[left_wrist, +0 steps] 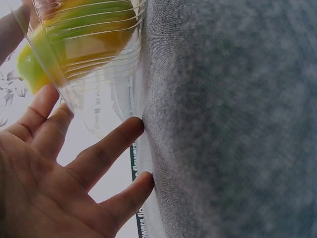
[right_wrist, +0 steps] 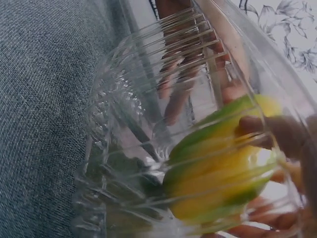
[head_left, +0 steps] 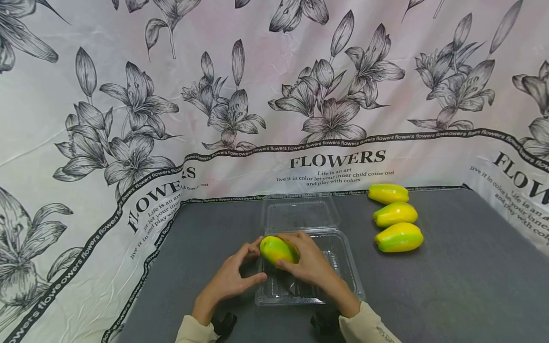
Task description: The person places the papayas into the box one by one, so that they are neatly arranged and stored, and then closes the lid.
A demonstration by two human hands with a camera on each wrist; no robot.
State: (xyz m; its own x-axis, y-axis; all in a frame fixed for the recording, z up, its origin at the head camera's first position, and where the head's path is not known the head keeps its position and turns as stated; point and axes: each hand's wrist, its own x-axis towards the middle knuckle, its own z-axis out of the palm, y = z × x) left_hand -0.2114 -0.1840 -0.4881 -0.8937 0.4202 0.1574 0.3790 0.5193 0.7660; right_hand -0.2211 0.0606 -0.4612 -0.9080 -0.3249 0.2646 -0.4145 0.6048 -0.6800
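Observation:
A yellow-green papaya (head_left: pixel 276 250) is held by my right hand (head_left: pixel 310 259), thumb on the near side and fingers over the far side. It is over the left part of a clear plastic clamshell box (head_left: pixel 353 281), and the right wrist view shows the papaya (right_wrist: pixel 218 163) through the ribbed wall. My left hand (head_left: pixel 233 276) stands at the box's left side with fingers spread. In the left wrist view, one fingertip of the left hand (left_wrist: pixel 64 163) is right at the papaya's narrow end, while two lower fingertips reach the grey tabletop.
Three more papayas (head_left: pixel 399 237) lie in a column on the grey table (head_left: pixel 450 267) to the right. The box's lid (head_left: pixel 300 214) is folded back toward a flower-printed cloth (head_left: pixel 240 171) that hangs behind the table and along its sides.

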